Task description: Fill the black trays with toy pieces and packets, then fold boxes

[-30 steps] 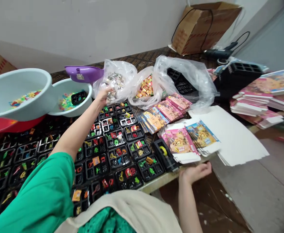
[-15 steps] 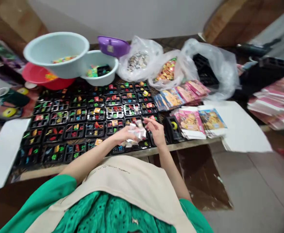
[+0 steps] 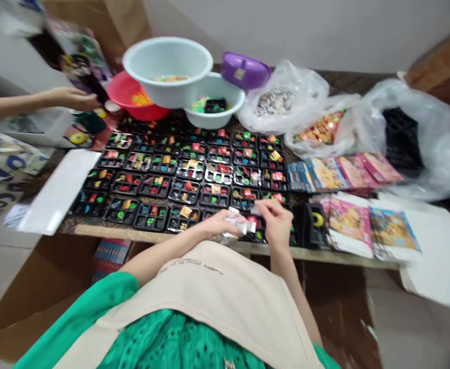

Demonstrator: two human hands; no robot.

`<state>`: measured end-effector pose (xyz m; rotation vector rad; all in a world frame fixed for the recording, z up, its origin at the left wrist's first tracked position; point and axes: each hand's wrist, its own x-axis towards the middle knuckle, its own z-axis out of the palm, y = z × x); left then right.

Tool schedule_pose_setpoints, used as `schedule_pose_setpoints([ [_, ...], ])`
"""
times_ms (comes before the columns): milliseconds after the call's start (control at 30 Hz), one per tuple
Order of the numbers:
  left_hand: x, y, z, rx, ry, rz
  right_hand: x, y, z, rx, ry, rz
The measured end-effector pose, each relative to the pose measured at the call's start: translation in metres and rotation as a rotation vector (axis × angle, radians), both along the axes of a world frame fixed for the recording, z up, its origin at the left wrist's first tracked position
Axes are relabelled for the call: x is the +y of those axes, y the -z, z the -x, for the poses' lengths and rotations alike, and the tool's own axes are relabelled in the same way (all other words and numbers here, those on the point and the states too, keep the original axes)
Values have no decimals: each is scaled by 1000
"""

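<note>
My left hand (image 3: 223,224) is closed around a bunch of small silvery-white packets (image 3: 243,224), just over the front row of trays. Close to its right, my right hand (image 3: 276,220) has thumb and fingers pinched together. A small pale packet (image 3: 254,210) shows at its fingertips, slightly blurred. Beneath and beyond both hands, rows of black compartment trays (image 3: 153,218) hold small coloured pieces in green, red, orange and blue. The trays right under my hands are partly hidden.
Behind the trays stand pale blue basins (image 3: 167,43), a red basin (image 3: 144,111), a purple container (image 3: 245,70) and plastic bags (image 3: 286,120). To the right are a tape dispenser (image 3: 311,225) and printed boxes (image 3: 349,225). Another person's hand (image 3: 73,99) reaches in at the left.
The view has swung left, so the table appears further right. My right fingers have gone from spread to pinched, beside the packets. Another person's arm has come into view at left.
</note>
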<state>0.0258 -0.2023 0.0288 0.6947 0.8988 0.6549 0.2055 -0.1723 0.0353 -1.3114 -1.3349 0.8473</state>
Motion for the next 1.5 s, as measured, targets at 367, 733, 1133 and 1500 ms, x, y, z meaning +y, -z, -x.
schedule_pose_setpoints([
  [367,-3,8,-7,-25,-17,187,-40,29,-124,-477,419,51],
  [733,-3,15,-14,-39,-7,208,-49,57,-123,-920,206,305],
  [1133,-2,14,-16,-70,8,252,-49,7,-28,-113,-225,95],
  [1500,-7,18,-17,-88,78,303,-21,12,-89,-668,-81,113],
])
